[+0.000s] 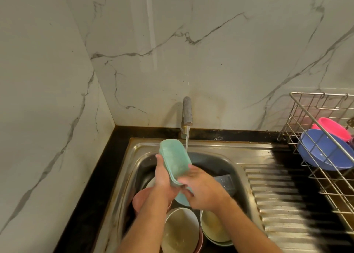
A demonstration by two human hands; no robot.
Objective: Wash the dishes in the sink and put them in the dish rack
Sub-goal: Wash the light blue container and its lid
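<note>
A green rectangular plastic container (175, 161) is held tilted over the sink (237, 153), its upper end close to the running water. My left hand (162, 178) grips its left side from below. My right hand (199, 187) grips its lower right end, fingers curled round the rim. Under my arms the sink holds a pink bowl (140, 199), two cream bowls (180, 229), (213, 227), a light blue dish (182, 199) and a dark container (226, 181). The wire dish rack (314, 116) at the right holds a blue bowl (325, 153) and a pink bowl (333, 127).
The tap (187, 112) at the back wall pours a thin stream into the sink. A ribbed steel draining board (283, 204) lies between the sink and the rack. Black counter (90, 195) runs along the left, against marble walls.
</note>
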